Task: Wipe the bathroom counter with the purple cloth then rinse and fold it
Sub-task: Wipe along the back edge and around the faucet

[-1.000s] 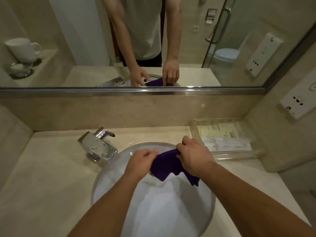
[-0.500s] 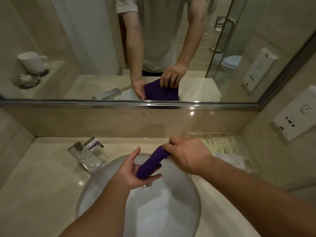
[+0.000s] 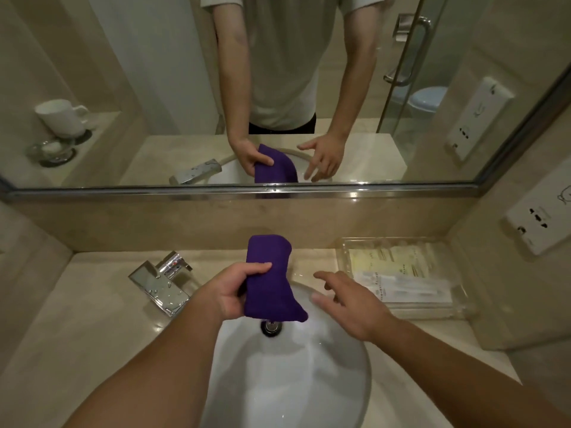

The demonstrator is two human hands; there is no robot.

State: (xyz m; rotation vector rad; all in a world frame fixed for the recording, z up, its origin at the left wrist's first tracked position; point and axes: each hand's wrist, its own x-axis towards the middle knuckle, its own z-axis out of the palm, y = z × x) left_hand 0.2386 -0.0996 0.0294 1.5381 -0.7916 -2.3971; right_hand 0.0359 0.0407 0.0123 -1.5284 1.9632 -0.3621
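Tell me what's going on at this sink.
A person is standing at a bathroom sink. Their left grip holds a folded purple cloth above it, thumb on top. The right grip is open beside the cloth, touching nothing. No water shows running from the tap, though drops sit on it. A clear tray of packets lies on the counter to the right.

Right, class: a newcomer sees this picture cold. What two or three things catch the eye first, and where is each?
The purple cloth, folded into a thick strip, stands out most: the left hand grips it upright above the white sink. The right hand hovers open beside it, holding nothing. Behind, the mirror repeats both hands and the cloth, and a chrome tap sits left of the sink.
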